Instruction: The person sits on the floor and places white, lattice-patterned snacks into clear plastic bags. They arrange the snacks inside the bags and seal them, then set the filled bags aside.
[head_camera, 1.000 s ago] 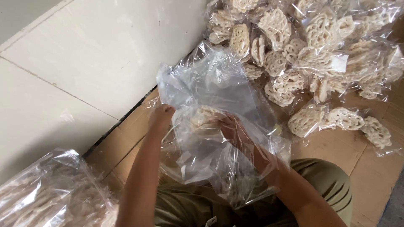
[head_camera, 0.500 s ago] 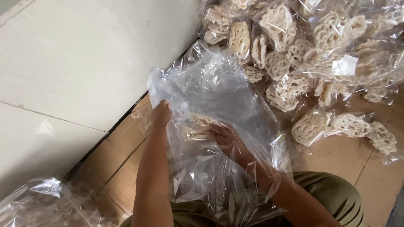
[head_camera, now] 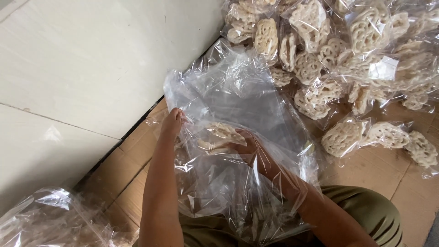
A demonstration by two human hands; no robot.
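Though film blurs it, right hand fingers closed on crackers inside clear bag, left hand pinching its rim

Clear bag — pale lattice crackers

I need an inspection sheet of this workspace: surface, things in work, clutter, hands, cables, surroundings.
Surface: brown cardboard sheets on the floor.
Things in work: large clear plastic bag; pale lattice-shaped crackers inside it.
Clutter: pile of small clear packets of crackers; crumpled clear plastic lower left.
Hands: left hand grips the bag's edge; right hand is inside the bag, holding the crackers.
Cables: nothing seen.
Surroundings: pale tiled wall; olive trousers.
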